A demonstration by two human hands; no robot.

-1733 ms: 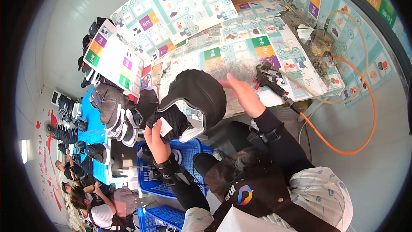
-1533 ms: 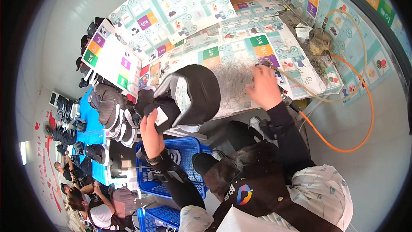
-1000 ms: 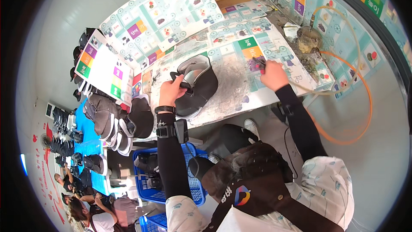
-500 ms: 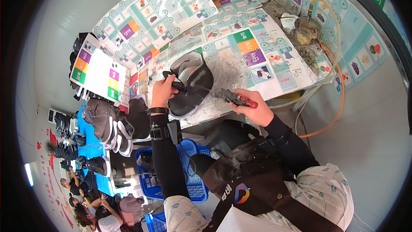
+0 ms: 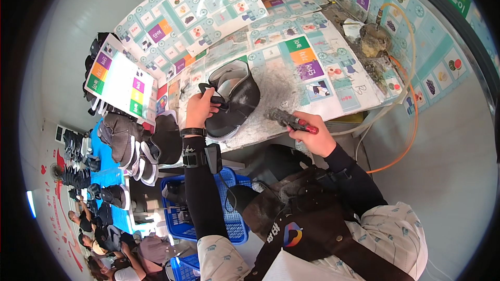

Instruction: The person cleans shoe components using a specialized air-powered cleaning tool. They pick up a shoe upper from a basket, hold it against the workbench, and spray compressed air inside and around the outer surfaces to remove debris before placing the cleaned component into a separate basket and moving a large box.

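Note:
A black shoe (image 5: 237, 105) with a pale grey lining and a thin light sole edge rests tilted on the worktable (image 5: 271, 86), its opening facing up and away. My left hand (image 5: 200, 108) is closed on the shoe's dark tongue, at the left of the opening. To the right of the shoe, my right hand (image 5: 315, 134) is wrapped around a dark, grimy hand tool (image 5: 285, 118) with a red end. Its front points left toward the shoe, with a gap between them. What kind of tool it is I cannot make out.
A crusted pot (image 5: 376, 40) stands at the back right, with a pale hose and an orange hose (image 5: 415, 117) near it. Several dark shoes (image 5: 122, 140) pile up at the left. A blue basket (image 5: 237, 224) sits below the table. Other people (image 5: 120, 255) are at the lower left.
The tool in my right hand has moved slightly right and down, away from the shoe. My left hand keeps its hold on the tongue; the shoe has barely shifted.

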